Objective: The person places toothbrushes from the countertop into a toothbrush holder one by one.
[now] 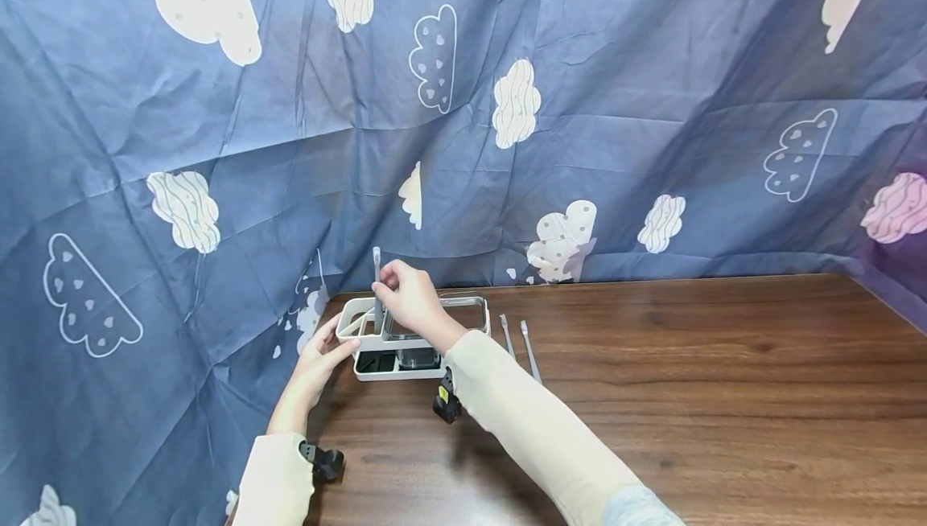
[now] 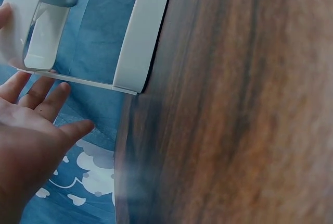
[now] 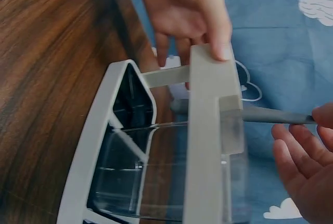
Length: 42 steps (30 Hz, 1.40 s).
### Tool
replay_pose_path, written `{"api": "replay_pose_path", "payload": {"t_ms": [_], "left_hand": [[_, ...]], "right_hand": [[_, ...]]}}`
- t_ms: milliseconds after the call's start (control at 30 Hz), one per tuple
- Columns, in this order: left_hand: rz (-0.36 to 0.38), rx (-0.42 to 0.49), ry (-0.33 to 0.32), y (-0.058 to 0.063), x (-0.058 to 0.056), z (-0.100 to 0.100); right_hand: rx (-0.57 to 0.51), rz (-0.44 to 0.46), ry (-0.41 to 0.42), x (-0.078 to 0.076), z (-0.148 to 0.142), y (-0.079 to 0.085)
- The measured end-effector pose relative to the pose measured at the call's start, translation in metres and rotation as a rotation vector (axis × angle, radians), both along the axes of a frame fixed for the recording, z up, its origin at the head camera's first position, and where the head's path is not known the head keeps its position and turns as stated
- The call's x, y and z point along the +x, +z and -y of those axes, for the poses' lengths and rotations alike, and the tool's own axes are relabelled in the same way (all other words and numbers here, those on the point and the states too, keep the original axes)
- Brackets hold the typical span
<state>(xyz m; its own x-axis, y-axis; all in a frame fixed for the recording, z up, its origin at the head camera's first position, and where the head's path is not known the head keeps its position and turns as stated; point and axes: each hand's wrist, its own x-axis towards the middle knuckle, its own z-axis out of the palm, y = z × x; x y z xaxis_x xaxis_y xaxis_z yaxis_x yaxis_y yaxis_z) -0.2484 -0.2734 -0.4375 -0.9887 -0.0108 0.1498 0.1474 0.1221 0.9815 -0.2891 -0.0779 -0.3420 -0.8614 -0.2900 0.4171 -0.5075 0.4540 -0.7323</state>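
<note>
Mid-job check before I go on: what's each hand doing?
Left hand: closed, gripping the white rack.
Right hand: closed, pinching the gray stick.

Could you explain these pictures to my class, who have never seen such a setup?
No machine here, just a person's two bare hands. The wide picture is taken from the head; the other two come from the black wrist cameras. On the wooden table stands a white two-tier rack, with two slim grey sticks lying to its right. The left hand holds the rack's left end, while the right hand pinches an upright grey stick, partly inside the upper tier.
</note>
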Motion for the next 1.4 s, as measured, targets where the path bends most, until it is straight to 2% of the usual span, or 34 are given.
{"api": "replay_pose_path", "payload": {"t_ms": [367, 633, 867, 1033, 1267, 1400], "left_hand": [[0.012, -0.009, -0.004, -0.001, -0.002, 0.001], [0.01, -0.02, -0.002, 0.0, -0.003, -0.002], [0.028, -0.047, 0.011, 0.004, 0.001, -0.002], [0.004, -0.059, 0.013, 0.001, 0.0, -0.001], [-0.101, -0.057, -0.004, -0.005, -0.002, 0.001], [-0.082, -0.056, 0.005, -0.006, -0.001, 0.003]], "right_hand": [[0.091, 0.059, 0.012, 0.0, 0.004, -0.015], [0.152, 0.021, -0.004, -0.001, 0.007, -0.022], [0.145, 0.012, 0.004, 0.0, 0.012, -0.025], [0.138, 0.022, -0.004, 0.001, 0.014, -0.025], [0.158, 0.023, -0.031, -0.001, 0.018, -0.026], [0.165, 0.034, -0.03, 0.0, 0.022, -0.028]]}}
